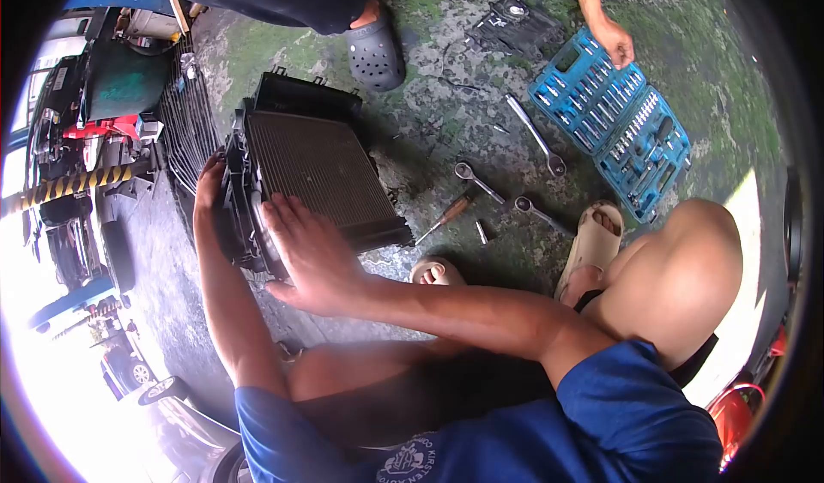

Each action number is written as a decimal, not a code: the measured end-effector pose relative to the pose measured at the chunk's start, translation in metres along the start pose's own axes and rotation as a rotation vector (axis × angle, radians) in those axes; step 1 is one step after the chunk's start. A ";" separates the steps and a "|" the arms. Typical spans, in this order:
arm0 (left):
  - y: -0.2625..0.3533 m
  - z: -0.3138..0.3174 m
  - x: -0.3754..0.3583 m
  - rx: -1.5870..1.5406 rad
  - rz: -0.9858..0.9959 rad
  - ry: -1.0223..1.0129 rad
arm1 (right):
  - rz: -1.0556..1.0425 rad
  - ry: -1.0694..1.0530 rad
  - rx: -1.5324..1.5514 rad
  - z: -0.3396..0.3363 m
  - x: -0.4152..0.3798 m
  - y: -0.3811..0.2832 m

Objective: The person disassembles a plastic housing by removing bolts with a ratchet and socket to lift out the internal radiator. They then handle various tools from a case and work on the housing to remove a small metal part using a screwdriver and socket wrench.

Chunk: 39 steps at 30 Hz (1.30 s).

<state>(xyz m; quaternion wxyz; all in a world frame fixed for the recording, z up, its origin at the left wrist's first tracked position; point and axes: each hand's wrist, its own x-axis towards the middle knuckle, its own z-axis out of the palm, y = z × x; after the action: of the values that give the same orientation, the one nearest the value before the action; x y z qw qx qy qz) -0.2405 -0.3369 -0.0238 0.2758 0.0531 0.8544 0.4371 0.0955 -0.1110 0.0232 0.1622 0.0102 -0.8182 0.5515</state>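
Radiator unit (322,174) sits on the mottled floor (429,127) in front of us and to the left, its finned face turned up and tilted. Our right hand (307,251) lies open, fingers nearly straight, flat against the near part of the dark frame (245,178); it grips nothing. Our left hand (208,184) is at the outer left edge, its fingertips hidden, so we cannot tell how tightly it holds. We judge the piece bulky, stiff and moderately heavy, awkward for one hand. Its fins (296,153) (thin metal, by the look of them) probably bend under a careless thumb, so we favour opposite edges of the frame over the core. That frame looks smooth enough to slip under a flat palm. Screwdriver (448,214) and ratchet (476,180) lie near its right side.
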 end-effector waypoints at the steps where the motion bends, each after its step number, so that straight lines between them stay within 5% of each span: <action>1: -0.005 -0.002 0.002 0.093 0.070 -0.015 | 0.000 0.001 0.006 0.000 -0.001 0.001; 10: -0.031 -0.028 0.020 0.189 0.116 -0.105 | -0.003 -0.029 0.005 0.001 -0.003 0.004; 17: -0.022 -0.010 0.012 0.096 0.101 0.122 | -0.020 -0.036 0.046 0.002 -0.009 0.014; 20: -0.020 -0.014 0.012 0.192 0.066 0.105 | -0.018 -0.024 -0.031 0.019 -0.027 0.044; 24: 0.019 0.025 -0.023 -0.099 -0.091 0.083 | 0.060 -0.081 -0.102 0.019 -0.054 0.082; 39: 0.003 0.005 -0.006 0.006 -0.012 -0.011 | 0.148 -0.068 -0.138 0.010 -0.092 0.140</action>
<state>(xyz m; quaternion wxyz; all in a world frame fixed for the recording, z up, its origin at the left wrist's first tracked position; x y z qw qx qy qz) -0.2335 -0.3335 -0.0213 0.2830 0.0514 0.8545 0.4325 0.1524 -0.0805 -0.1317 0.0936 -0.0427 -0.8578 0.5036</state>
